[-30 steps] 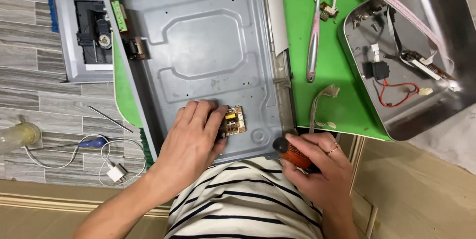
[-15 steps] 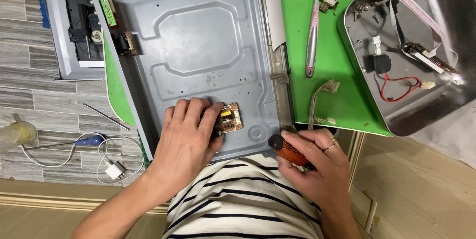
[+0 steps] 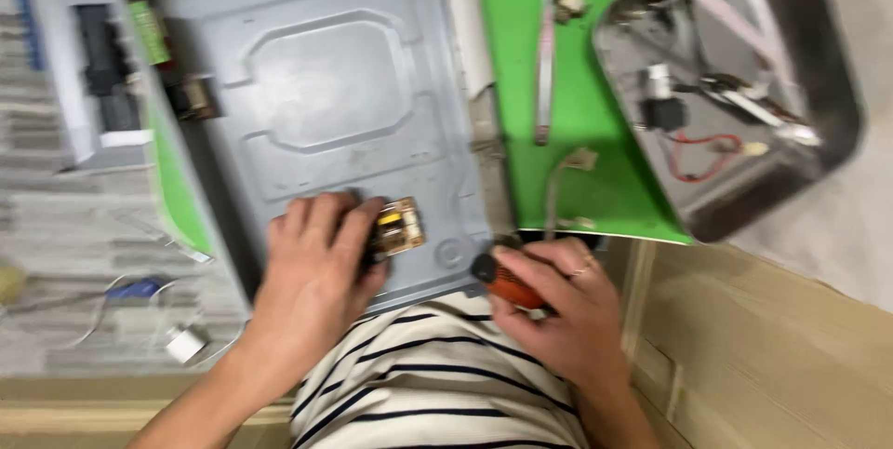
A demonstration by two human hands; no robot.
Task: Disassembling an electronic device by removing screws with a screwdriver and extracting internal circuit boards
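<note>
A grey metal chassis plate (image 3: 335,105) lies on a green mat (image 3: 586,123). My left hand (image 3: 312,277) rests on the plate's near edge, fingers on a small tan circuit board (image 3: 398,228). My right hand (image 3: 558,305) is at the plate's near right corner, gripping a screwdriver with an orange and black handle (image 3: 507,283). The tool's tip is hidden. The picture is blurred by motion.
A steel tray (image 3: 819,86) at the right holds small parts, cables and a red wire loop. White ribbon cables (image 3: 547,58) lie on the mat. A grey panel with a black part (image 3: 93,77) sits at the left. Loose wires and a white plug (image 3: 186,345) lie on the floor.
The view has shifted and blurred. Both hands stay in nearly the same place on the board and the screwdriver.
</note>
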